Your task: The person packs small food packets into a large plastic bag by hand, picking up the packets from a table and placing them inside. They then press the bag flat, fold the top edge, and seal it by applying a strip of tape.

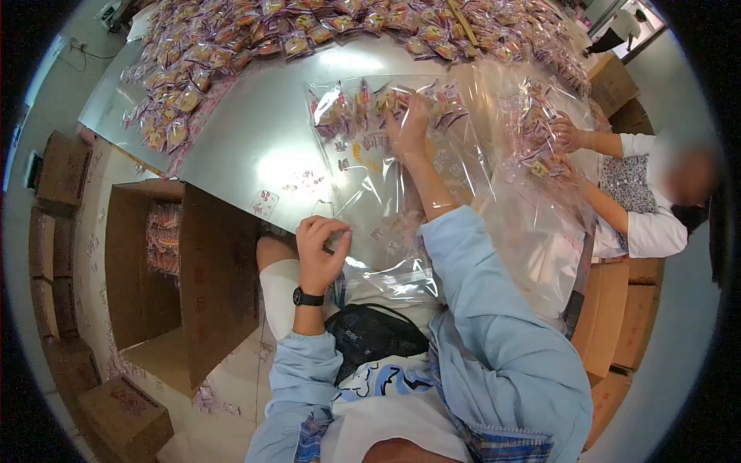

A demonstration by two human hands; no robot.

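Note:
A large clear plastic bag [363,193] lies flat on the metal table [255,116], its near end over my lap. Inside its far end is a row of small wrapped snack packets [330,112]. My right hand [407,127] reaches into the bag, fingers curled on a packet in that row. At the bag's near left edge is my left hand [320,245], its thumb and fingers curled round toward each other; a watch is on that wrist. Whether it pinches the bag's edge is hard to make out.
A heap of wrapped packets [270,27] covers the table's far side. At the right a co-worker's hands [570,133] handle packets in another clear bag [540,224]. An open carton [220,278] stands at the lower left, with more cartons [127,417] beyond.

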